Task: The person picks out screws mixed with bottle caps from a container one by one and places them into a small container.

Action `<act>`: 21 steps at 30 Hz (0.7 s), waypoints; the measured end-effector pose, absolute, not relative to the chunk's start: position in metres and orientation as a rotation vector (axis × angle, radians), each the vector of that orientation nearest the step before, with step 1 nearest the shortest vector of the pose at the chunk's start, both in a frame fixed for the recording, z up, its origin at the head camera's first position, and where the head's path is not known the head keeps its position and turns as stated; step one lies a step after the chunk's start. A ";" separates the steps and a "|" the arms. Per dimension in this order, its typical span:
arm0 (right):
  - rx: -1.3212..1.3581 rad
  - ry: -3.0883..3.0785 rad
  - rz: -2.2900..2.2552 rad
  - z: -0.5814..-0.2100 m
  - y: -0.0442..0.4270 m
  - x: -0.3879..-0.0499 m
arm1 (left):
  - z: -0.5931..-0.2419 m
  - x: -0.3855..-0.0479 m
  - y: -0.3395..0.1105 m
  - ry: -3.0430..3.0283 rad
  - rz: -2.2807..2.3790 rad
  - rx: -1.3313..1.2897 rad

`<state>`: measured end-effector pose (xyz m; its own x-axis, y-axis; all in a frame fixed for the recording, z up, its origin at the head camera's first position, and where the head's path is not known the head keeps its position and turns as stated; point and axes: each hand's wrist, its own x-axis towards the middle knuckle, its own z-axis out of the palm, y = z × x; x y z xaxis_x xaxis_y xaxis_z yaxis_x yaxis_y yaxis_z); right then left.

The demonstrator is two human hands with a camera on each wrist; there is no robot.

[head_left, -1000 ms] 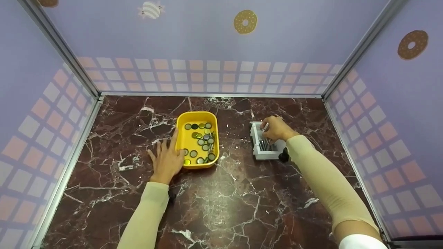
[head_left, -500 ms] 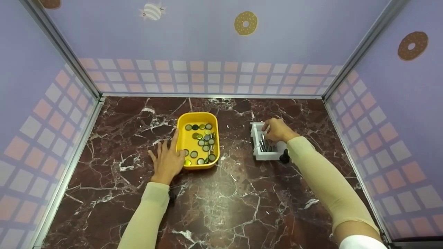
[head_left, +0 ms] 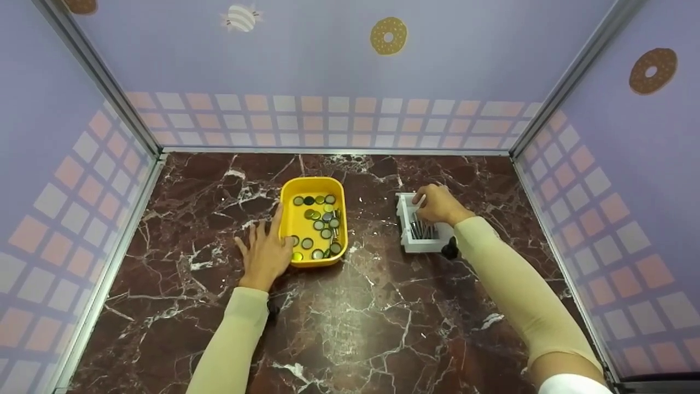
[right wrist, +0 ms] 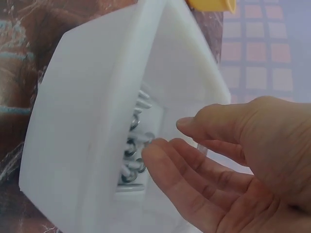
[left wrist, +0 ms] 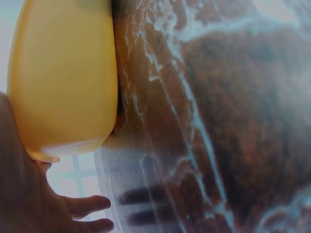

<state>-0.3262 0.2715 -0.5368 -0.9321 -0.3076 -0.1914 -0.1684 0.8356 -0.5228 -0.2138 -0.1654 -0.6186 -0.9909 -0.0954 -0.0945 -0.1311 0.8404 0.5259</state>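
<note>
My left hand [head_left: 267, 256] lies spread against the left wall of a yellow tub [head_left: 313, 264], its index finger and thumb touching the rim. Several round bottle caps [head_left: 307, 243], silver, gold and dark, lie scattered in that tub, with a few narrow silver pieces along its right side. In the right wrist view, my right hand [right wrist: 218, 165] reaches into a white bin [right wrist: 73, 97] with loosely bent fingers. A gap shows between thumb and fingertips, with no held item plainly visible. Below the fingertips lie several slim silver metal pieces [right wrist: 130, 148] with round ends.
Dark red marble-patterned tabletop [head_left: 355, 328] runs beneath both containers and between them. Lilac panels with pink and white squares [head_left: 333, 115] stand at the back and on both sides, joined by metal edging.
My right hand shifts slightly within the white bin, and the silver pieces there lie differently. A bright bit seen near its fingertips earlier is no longer distinct. My left hand keeps its place.
</note>
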 end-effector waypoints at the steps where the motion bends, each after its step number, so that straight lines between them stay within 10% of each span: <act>1: -0.374 2.762 -0.741 -0.535 0.270 -0.325 | -0.618 -0.213 -0.165 2.952 0.850 -0.183; 21: -0.728 2.951 -0.774 -0.507 0.190 -0.296 | -0.616 -0.214 -0.166 2.991 0.798 -0.161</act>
